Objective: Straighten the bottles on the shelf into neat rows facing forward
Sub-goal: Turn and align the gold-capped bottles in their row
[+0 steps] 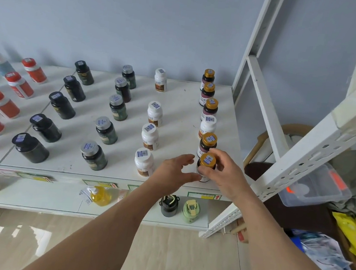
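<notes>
Head cam: R hand (223,174) grips gold-cap bottle (206,165); white-cap bottle (144,162) nearby.

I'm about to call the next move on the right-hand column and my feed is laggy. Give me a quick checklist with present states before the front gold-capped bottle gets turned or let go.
1. Right hand grips the front gold-capped bottle: ok.
2. Left hand free to help: ok, fingers open beside the bottle, holding nothing.
3. Bottle upright on the shelf: ok.
4. Label facing forward: cannot tell, fingers cover it.
5. Column uniform: not ok, a white-capped bottle stands among the gold-capped ones.
6. Clearance behind: not ok, the next gold-capped bottle sits very close.
</notes>
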Motion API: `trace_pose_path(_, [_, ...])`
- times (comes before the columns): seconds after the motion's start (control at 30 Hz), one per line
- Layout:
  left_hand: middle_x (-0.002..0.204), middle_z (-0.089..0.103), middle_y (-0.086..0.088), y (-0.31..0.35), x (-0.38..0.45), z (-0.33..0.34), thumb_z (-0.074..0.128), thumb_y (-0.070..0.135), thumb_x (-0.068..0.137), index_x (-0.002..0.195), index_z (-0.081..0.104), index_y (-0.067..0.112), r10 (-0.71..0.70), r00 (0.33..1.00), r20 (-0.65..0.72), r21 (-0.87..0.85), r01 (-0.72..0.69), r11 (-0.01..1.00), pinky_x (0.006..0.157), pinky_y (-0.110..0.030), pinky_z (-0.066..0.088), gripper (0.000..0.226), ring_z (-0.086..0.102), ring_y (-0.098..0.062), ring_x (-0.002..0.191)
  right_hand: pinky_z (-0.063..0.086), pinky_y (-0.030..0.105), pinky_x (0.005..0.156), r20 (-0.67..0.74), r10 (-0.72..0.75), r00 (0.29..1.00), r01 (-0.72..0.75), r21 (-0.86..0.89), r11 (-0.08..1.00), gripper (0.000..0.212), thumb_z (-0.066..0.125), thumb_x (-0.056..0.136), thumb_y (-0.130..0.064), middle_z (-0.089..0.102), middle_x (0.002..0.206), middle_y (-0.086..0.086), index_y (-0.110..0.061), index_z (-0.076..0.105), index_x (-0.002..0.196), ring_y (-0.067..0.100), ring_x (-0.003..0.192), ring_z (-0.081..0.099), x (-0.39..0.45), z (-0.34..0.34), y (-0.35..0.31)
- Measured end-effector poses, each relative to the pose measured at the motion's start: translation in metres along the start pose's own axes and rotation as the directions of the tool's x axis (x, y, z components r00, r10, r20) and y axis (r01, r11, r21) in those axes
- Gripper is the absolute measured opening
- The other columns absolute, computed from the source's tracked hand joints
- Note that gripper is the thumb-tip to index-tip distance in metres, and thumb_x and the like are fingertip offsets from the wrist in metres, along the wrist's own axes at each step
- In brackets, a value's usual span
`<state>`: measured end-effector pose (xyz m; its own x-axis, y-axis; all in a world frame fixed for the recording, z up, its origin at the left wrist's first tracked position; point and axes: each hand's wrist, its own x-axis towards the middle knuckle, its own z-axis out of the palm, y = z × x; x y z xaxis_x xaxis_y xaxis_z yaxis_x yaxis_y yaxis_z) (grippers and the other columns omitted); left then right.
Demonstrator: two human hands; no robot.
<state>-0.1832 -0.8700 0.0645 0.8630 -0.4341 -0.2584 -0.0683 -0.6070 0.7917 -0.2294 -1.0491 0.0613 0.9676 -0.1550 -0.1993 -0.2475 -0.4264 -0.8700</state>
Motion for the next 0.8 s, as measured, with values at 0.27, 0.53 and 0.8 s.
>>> trace_pose_path(0.27, [0.131, 0.06, 0.009, 0.007, 0.017, -0.017, 0.063, 0.055, 0.084, 0.138, 0.05, 0.024, 0.004, 0.998, -0.067, -0.109, -0.012, 0.994, 0.104, -0.025, 0.041, 0.064, 0.055, -0.007, 0.12, 0.039, 0.023, 0.089, -0.245, -0.015, 0.97, 0.017, 0.008, 1.0, 0.047, 0.065, 0.089, -0.046, 0.06, 0.119, -0.009, -0.02, 0.056, 0.127, 0.007, 0.11, 0.056, 0.029, -0.023, -0.037])
trace_pose_path(0.53, [0.136, 0.058, 0.006, 0.015, 0.048, -0.012, 0.057, 0.053, 0.09, 0.139, 0.049, 0.023, -0.078, 0.995, -0.062, -0.117, 0.07, 0.991, 0.102, -0.023, 0.038, 0.058, 0.053, -0.009, 0.123, 0.047, 0.026, 0.081, 0.004, 0.084, 0.996, -0.083, -0.144, 0.986, 0.05, 0.077, 0.081, -0.035, 0.065, 0.11, -0.006, -0.026, 0.056, 0.126, 0.015, 0.103, 0.061, 0.07, -0.02, -0.024])
trace_pose_path(0.8, [0.13, 0.061, 0.013, 0.016, 0.066, -0.01, 0.069, 0.048, 0.083, 0.132, 0.055, 0.032, -0.068, 0.997, 0.026, -0.188, 0.072, 0.98, 0.105, -0.028, 0.042, 0.054, 0.056, -0.005, 0.118, 0.044, 0.025, 0.074, -0.07, 0.03, 0.997, -0.038, -0.104, 0.994, 0.036, 0.07, 0.083, -0.045, 0.066, 0.103, -0.009, -0.027, 0.064, 0.114, 0.009, 0.096, 0.06, 0.078, -0.039, -0.039])
